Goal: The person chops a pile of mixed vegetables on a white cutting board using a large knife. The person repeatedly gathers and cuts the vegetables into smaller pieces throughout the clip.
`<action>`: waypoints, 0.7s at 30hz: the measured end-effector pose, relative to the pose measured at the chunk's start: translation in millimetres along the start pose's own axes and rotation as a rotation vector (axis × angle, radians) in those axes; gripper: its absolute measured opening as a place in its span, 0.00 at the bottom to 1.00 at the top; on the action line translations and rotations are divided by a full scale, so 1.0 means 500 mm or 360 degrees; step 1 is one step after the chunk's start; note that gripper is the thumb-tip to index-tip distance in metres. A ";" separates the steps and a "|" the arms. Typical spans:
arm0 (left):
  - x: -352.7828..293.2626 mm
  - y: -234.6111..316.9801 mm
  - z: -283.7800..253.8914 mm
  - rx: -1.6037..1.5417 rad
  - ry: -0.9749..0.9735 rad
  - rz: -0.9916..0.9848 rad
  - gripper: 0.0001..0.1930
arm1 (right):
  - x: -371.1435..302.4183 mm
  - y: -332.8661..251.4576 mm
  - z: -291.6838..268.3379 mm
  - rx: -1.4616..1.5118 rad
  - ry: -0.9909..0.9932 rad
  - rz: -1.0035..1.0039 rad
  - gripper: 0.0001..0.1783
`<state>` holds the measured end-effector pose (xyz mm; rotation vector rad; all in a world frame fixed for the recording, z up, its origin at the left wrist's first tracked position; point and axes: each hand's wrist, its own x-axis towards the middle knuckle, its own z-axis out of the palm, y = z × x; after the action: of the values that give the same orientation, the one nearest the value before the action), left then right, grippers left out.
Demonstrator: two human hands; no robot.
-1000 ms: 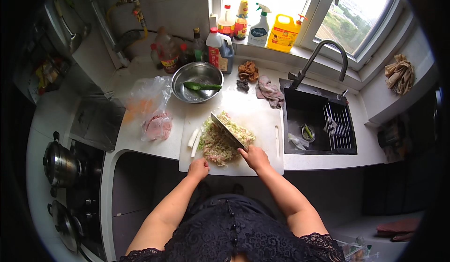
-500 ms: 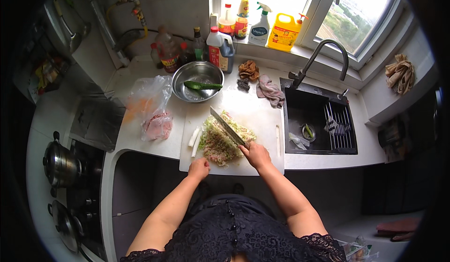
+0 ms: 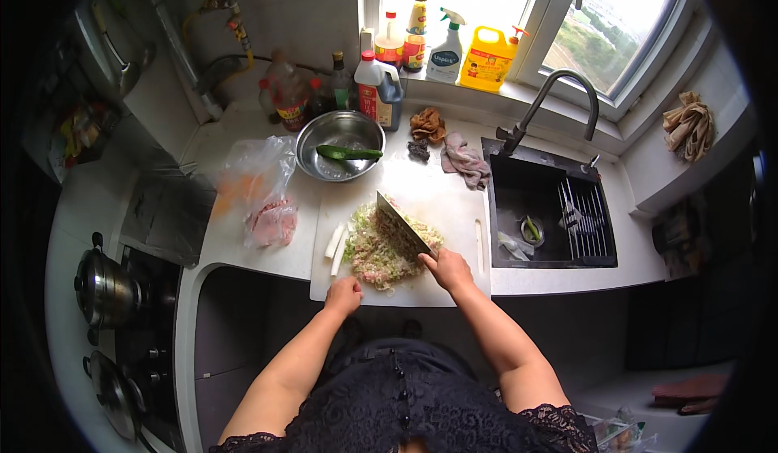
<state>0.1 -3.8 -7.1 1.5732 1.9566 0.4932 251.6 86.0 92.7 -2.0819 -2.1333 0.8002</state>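
With my right hand [image 3: 450,271] I grip the handle of a broad-bladed cleaver [image 3: 403,224], its blade slanting up to the left. Under and around the blade lies a spread heap of finely chopped pale green and pinkish food [image 3: 378,250]. It rests on a white cutting board [image 3: 458,210]. Two white stalk pieces [image 3: 335,246] lie at the heap's left. My left hand [image 3: 344,296] is closed at the board's near edge; what its fingers hold, if anything, is hidden.
Behind the board stands a steel bowl [image 3: 340,169] holding a green cucumber-like vegetable [image 3: 347,153]. A plastic bag of raw meat [image 3: 271,224] lies left. Bottles, a jug [image 3: 378,92], and cloths [image 3: 464,161] line the back. The black sink [image 3: 551,256] is right, pots [image 3: 105,287] far left.
The cleaver has shifted slightly right, and its blade shows broader now. My right hand has moved a little right and down with it. My left hand has barely moved.
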 end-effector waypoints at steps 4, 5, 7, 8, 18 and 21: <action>-0.001 -0.010 0.001 -0.0002 0.0014 -0.0008 0.08 | -0.010 -0.035 -0.054 0.0139 0.0029 -0.0081 0.27; -0.002 -0.012 0.003 0.0000 0.0012 -0.0019 0.08 | -0.013 -0.038 -0.060 0.0190 0.0024 -0.0075 0.28; 0.000 -0.004 -0.001 -0.0003 -0.0001 0.0003 0.08 | 0.007 -0.006 -0.022 0.0176 0.0092 -0.0047 0.27; 0.003 0.001 -0.003 -0.0005 -0.0007 0.0016 0.08 | 0.018 0.017 0.004 0.0171 0.0145 -0.0055 0.27; -0.002 -0.013 -0.007 -0.0097 0.0023 0.0033 0.09 | -0.042 0.042 -0.032 -0.0007 0.0305 -0.0493 0.20; -0.013 -0.021 -0.025 -0.0427 0.0088 -0.0015 0.08 | -0.057 0.132 -0.020 -0.0158 0.0447 -0.0961 0.17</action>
<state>-14.9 -11.7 -2.5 1.3939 1.8484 0.7681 318.3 59.3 84.1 -1.3359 -2.4520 0.3126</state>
